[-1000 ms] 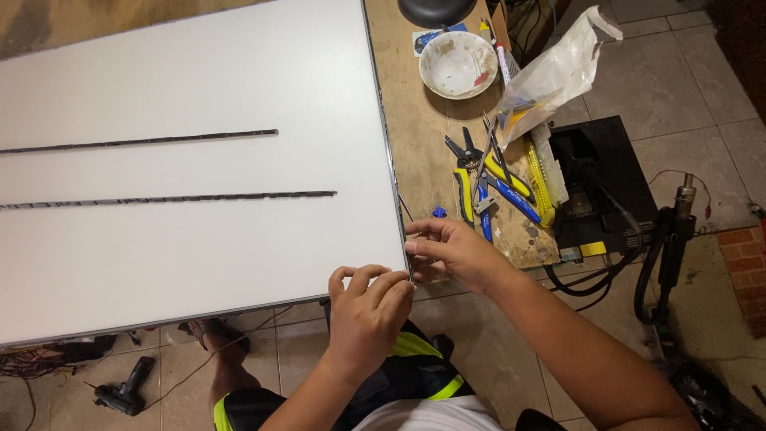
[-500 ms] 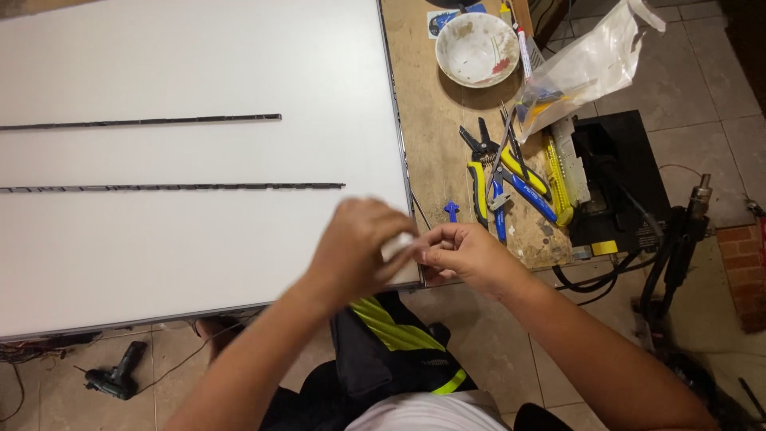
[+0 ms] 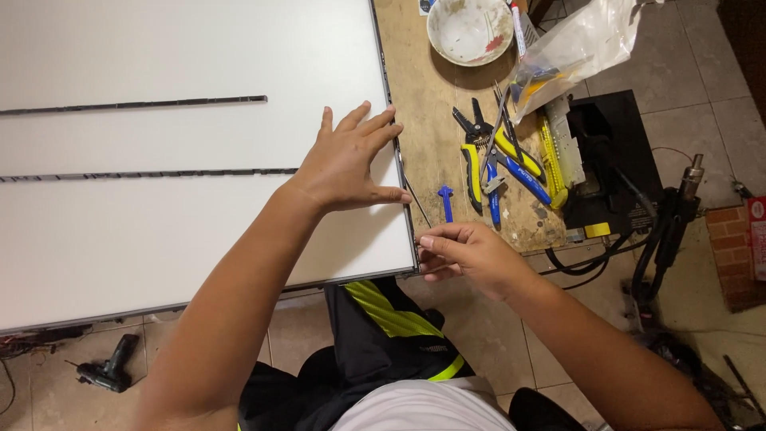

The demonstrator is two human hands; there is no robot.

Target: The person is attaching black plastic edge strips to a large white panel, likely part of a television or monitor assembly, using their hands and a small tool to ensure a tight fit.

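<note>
1. Head view: the right hand (image 3: 471,257) has its grip pressed together, fingertips pinching at the near right corner of the white panel (image 3: 183,152); whatever small thing sits between them is too small to tell.
2. The left hand (image 3: 349,164) lies flat on the panel near its right edge, fingers spread, grip holding nothing, thumb pointing toward that edge.
3. The white panel covers most of the wooden worktop (image 3: 435,120) and carries two thin dark strips: an upper strip (image 3: 136,104) and a lower strip (image 3: 152,174), both running left to right.
4. Just beside the right hand, on the bare wood, lies a small blue tool (image 3: 446,201), with a thin dark rod (image 3: 416,199) between it and the panel's edge.
5. Farther right sit yellow-handled pliers (image 3: 472,164) and blue-handled cutters (image 3: 523,172).
6. At the worktop's far end stand a white bowl (image 3: 469,29) and a clear plastic bag (image 3: 574,44).
7. On the tiled floor at lower left lies a cordless drill (image 3: 108,369).
</note>
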